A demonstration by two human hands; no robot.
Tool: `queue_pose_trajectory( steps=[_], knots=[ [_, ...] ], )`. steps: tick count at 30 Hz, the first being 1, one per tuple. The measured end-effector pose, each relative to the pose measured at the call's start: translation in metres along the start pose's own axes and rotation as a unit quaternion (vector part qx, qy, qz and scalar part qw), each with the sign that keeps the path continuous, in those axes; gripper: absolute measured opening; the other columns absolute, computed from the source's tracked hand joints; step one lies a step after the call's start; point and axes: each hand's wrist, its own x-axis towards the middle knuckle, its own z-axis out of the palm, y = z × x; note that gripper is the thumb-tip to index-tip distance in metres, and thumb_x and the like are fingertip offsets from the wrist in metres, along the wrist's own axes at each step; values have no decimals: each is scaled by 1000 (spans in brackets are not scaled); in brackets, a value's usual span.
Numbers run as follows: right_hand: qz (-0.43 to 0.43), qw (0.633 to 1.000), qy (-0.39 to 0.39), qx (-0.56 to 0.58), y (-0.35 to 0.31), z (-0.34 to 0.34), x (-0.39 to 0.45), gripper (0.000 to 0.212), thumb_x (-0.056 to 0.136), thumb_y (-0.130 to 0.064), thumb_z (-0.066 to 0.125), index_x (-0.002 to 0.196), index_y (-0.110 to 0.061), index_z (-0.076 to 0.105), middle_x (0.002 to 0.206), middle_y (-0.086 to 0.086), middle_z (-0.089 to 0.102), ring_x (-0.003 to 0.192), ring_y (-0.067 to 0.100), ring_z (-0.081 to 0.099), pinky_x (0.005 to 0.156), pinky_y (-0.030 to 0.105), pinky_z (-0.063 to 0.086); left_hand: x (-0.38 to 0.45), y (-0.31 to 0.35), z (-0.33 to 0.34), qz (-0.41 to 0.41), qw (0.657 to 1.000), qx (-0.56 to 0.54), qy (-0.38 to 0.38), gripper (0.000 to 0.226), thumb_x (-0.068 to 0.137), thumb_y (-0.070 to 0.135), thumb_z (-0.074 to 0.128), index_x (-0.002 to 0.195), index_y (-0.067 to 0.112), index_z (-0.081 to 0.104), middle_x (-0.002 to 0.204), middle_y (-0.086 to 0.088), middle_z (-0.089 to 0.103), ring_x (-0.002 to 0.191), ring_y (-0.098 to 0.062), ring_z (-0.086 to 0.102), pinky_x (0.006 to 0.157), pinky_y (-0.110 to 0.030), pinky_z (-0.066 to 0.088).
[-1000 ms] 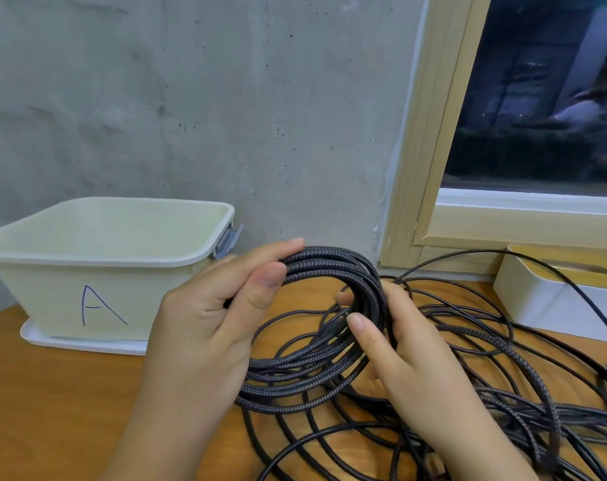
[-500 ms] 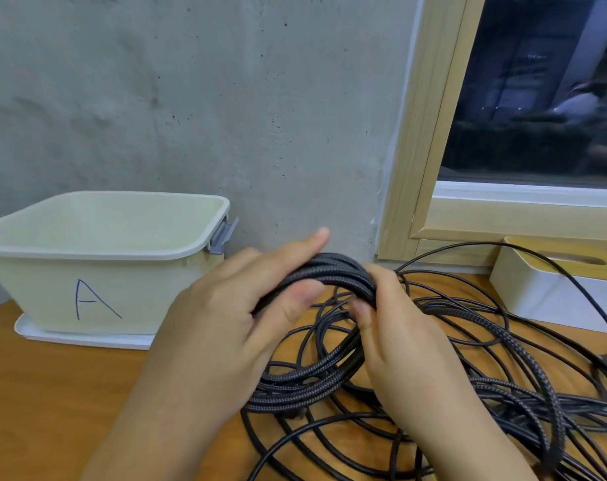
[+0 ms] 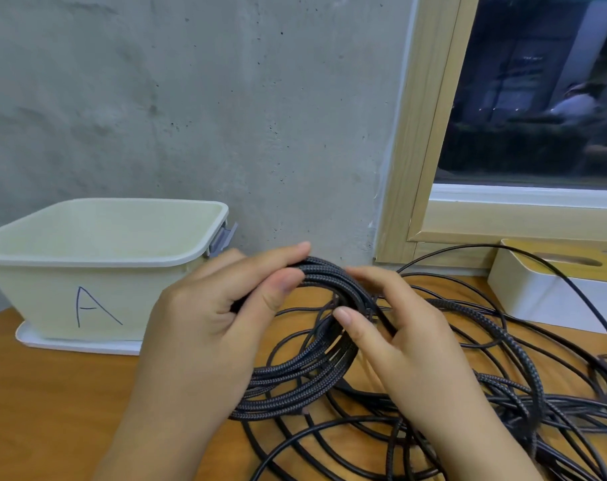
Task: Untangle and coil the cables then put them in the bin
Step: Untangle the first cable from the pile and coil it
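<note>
Sliding farther over the braided cable coil [image 3: 295,380], the right hand [image 3: 409,345] pinches its loops while the left hand [image 3: 205,328] grips the top, steadying it above the table [image 3: 52,411] beside bin A [image 3: 97,272].

Wooden table [image 3: 52,411] carries it all: cream bin [image 3: 35,293] marked A on a white tray [image 3: 80,345] at left, loose black cables [image 3: 503,404] sprawling right, white box [image 3: 545,300] far right.
</note>
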Motion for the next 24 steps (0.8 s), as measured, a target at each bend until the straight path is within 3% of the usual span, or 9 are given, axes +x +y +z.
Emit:
queue_pose_trajectory(
  steps=[3, 6, 8, 12, 14, 17, 20, 24],
  knots=[
    [12, 997, -18, 70, 0, -3, 0, 28, 76, -49, 56, 104, -50, 52, 109, -37, 57, 100, -15, 54, 77, 3, 40, 0, 2, 0, -7, 999, -34, 36, 27, 83, 46, 55, 108, 52, 61, 69, 10, 54, 63, -2, 50, 58, -5, 33],
    [38, 985, -29, 165, 1, -1, -1, 33, 75, -41, 60, 108, -45, 56, 107, -28, 63, 89, -8, 59, 65, 10, 46, 0, 5, 1, -7, 997, -60, 47, 26, 82, 45, 56, 106, 52, 63, 74, 6, 58, 67, -5, 54, 60, -6, 37],
    [48, 979, -43, 193, 2, 1, -1, 33, 80, -42, 61, 113, -41, 56, 107, -24, 64, 87, -3, 61, 63, 13, 47, 0, 6, 1, -5, 996, -75, 56, 26, 82, 43, 56, 106, 50, 63, 72, 12, 59, 67, -2, 54, 61, -5, 37],
    [38, 982, -68, 172, 5, 0, -2, 37, 80, -49, 59, 117, -43, 54, 109, -25, 63, 92, -2, 61, 65, 15, 47, 0, 7, 2, -9, 991, -113, 77, 24, 82, 43, 57, 105, 45, 64, 69, 22, 58, 65, 4, 53, 62, -2, 35],
    [34, 983, -51, 174, 4, 0, -2, 32, 81, -43, 54, 114, -44, 54, 103, -26, 63, 90, -5, 60, 69, 10, 44, 0, 7, 3, -27, 985, -148, 83, 26, 79, 51, 58, 103, 46, 66, 69, 23, 60, 63, 8, 52, 60, -2, 36],
    [18, 985, -17, 170, 1, 3, -2, 36, 86, -41, 47, 121, -46, 50, 107, -30, 61, 103, -8, 56, 83, 5, 40, -1, 3, 5, -64, 975, -194, 87, 32, 71, 68, 59, 97, 52, 68, 71, 22, 64, 62, 12, 53, 60, -2, 38],
    [17, 981, -15, 193, -1, 1, -1, 38, 88, -45, 51, 126, -49, 46, 119, -35, 55, 113, -11, 51, 93, 5, 38, -2, -3, 6, -90, 974, -188, 93, 40, 66, 78, 57, 98, 56, 67, 70, 19, 63, 62, 6, 53, 58, -8, 41],
    [4, 977, -22, 212, -4, -5, -1, 46, 77, -37, 55, 120, -49, 48, 117, -39, 55, 112, -15, 51, 88, 1, 37, -2, -7, 5, -93, 981, -142, 93, 35, 70, 78, 51, 101, 64, 60, 75, 20, 64, 67, 5, 56, 68, -6, 44]
  ],
)
